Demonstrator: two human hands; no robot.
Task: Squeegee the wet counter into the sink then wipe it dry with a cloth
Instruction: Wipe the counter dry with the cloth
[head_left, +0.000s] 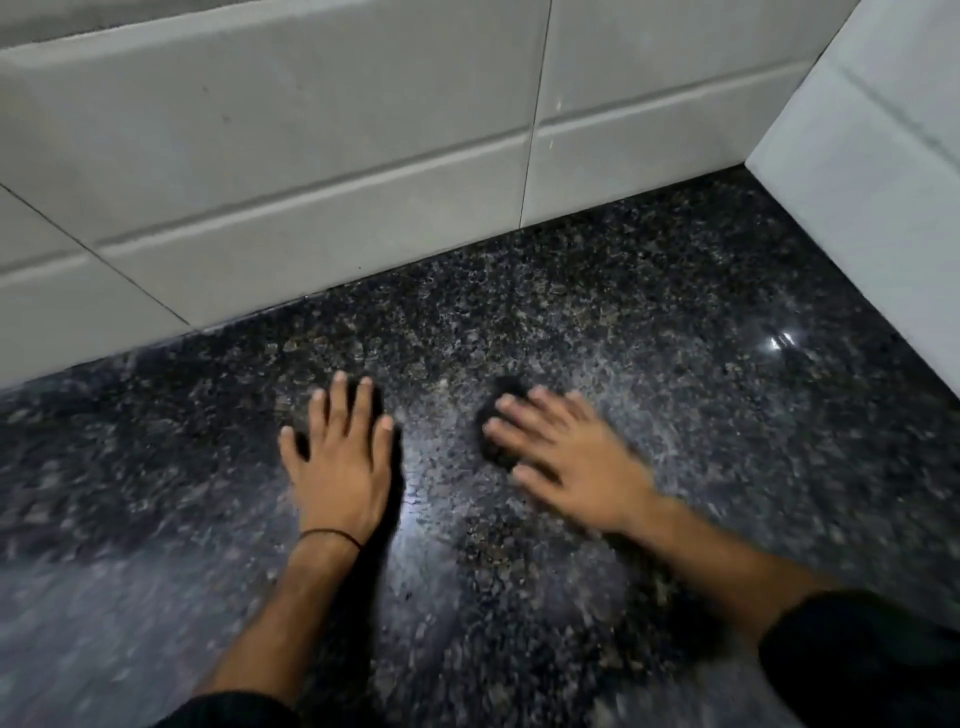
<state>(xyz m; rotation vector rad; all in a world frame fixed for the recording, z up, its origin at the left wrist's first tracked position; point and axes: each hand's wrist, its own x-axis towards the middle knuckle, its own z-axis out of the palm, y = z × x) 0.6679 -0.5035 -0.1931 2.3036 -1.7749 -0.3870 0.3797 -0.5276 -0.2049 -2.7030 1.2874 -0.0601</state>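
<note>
Two hands reach forward from dark sleeves (852, 660) over a speckled black granite bench (649, 322). The left hand (340, 462), a thin dark band (332, 536) at its wrist, lies flat with fingers spread and holds nothing. The right hand (566, 457), blurred, presses open-fingered on a small dark cloth (496, 415) at mid-bench, only part of it showing under the fingertips. Light glints off the stone. Beyond, pale tiled walls (311, 156) meet in a corner.
</note>
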